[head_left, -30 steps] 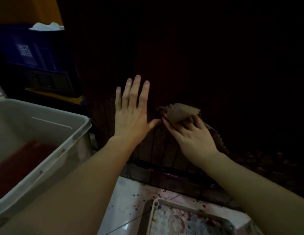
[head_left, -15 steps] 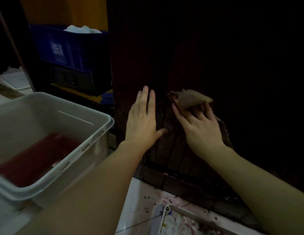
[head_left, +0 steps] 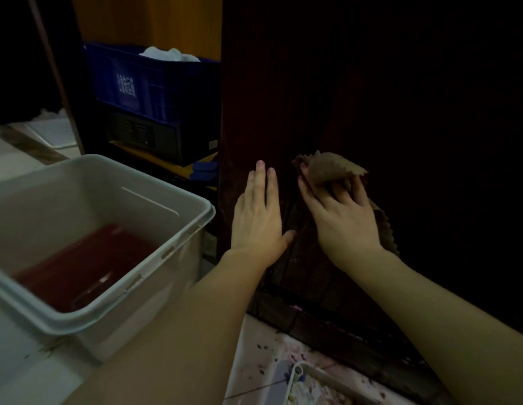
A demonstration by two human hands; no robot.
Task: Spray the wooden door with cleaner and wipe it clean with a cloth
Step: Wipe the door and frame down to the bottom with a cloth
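"Where's the cloth (head_left: 333, 169)?"

"Low on the dark, grooved wooden door (head_left: 400, 112), soft and brown with a zigzag edge. It is pressed flat beneath my right hand (head_left: 342, 220) and runs up the door, its top flap folded over my slightly spread fingers."

"And the left hand (head_left: 259, 220)?"

"Palm flat just beside it, fingers together and pointing up, near the door's left edge. A smooth grey plastic tub (head_left: 178, 249) stands left of that edge. Bare door stretches to the right."

Left hand (head_left: 259, 217): fingers, spread a second ago, now closed together. Cloth (head_left: 330, 168): top edge now drooping over fingertips of right hand (head_left: 342, 220)
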